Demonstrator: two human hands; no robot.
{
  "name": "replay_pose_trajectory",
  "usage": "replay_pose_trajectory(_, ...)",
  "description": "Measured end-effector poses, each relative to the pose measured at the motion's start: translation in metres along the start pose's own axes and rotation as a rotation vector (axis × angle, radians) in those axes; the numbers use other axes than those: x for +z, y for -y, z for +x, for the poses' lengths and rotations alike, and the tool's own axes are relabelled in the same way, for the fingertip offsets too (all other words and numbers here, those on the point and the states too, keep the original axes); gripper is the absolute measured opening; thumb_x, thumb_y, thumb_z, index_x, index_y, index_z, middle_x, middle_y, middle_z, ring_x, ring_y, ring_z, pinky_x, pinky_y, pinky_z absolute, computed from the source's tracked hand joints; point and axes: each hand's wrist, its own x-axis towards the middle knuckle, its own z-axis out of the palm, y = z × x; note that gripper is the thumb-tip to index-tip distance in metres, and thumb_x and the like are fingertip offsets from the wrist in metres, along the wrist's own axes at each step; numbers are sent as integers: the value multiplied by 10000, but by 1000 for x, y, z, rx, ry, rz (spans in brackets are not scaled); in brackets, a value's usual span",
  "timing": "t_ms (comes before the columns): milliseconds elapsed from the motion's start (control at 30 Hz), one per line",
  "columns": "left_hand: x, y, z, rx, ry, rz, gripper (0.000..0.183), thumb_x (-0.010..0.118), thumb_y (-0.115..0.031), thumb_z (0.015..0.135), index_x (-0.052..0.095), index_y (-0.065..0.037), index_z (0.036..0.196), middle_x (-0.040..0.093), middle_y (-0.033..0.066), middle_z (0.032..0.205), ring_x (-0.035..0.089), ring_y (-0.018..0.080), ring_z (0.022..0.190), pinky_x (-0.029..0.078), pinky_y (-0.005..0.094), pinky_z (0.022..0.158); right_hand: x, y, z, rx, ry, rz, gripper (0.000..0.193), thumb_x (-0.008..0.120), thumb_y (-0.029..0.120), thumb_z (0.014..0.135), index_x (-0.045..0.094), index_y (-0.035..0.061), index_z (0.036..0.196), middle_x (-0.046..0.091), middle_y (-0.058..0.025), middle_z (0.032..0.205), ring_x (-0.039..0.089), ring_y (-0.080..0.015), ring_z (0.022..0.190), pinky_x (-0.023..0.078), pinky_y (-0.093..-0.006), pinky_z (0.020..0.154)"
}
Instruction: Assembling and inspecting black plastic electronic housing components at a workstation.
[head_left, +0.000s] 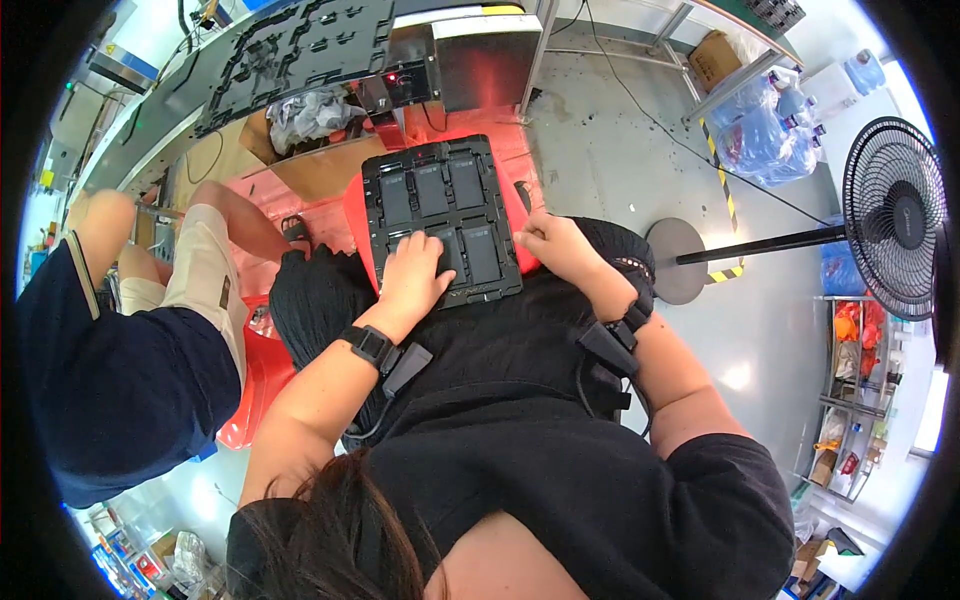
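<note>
A black moulded tray (440,165) with several rectangular pockets lies on a red stool (357,215) in front of my lap. My left hand (415,272) rests flat on the tray's near left pockets, fingers spread over a dark rectangular part. My right hand (548,245) grips the tray's right edge near its front corner, fingers curled. Both wrists carry black bands with cables.
A seated person in dark blue (110,380) sits close on my left. A conveyor with another black tray (300,45) runs across the back. A metal box with a red light (405,80) stands behind the tray. A standing fan (890,215) and water bottles (765,135) are at the right.
</note>
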Motion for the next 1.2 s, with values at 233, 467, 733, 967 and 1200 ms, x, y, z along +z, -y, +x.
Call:
replay_pose_trajectory(233,-2,22,-9,329,61,176,583,673,-208,702,459,-34,1216,369,53,1343,415,226,1154,370,421,857,4,36,15,-183,97,75,197,598,179,789,580,-16,769,588,-160,664,599,-293,639,463,-357,605)
replay_pose_trajectory(467,-15,13,-11,307,247,378,626,646,-225,734,398,-1,1264,283,104,1398,288,244,1287,228,547,1018,-71,135,81,-869,-619,-438,352,630,151,690,522,88,1018,509,-96,1003,496,-293,952,403,-424,785)
replay_pose_trajectory(733,7,15,-4,361,124,244,679,638,-265,755,327,-20,1307,261,134,1406,296,285,1279,238,540,1012,-90,139,139,-620,-444,-1030,467,617,148,661,533,97,1118,532,-81,1013,493,-276,1012,404,-425,838)
replay_pose_trajectory(967,5,25,5,334,-38,103,696,716,-318,655,430,-9,1209,408,146,1281,381,288,1183,315,469,948,-77,153,84,-989,-596,-623,240,645,207,651,595,50,825,522,-85,840,503,-252,867,390,-382,778)
replay_pose_trajectory(1200,-1,20,3,305,-3,76,707,710,-317,667,417,-17,1236,379,140,1308,349,280,1216,278,484,988,-106,174,9,-1073,-690,-252,212,700,85,638,608,24,819,568,-108,788,566,-267,709,471,-315,643)
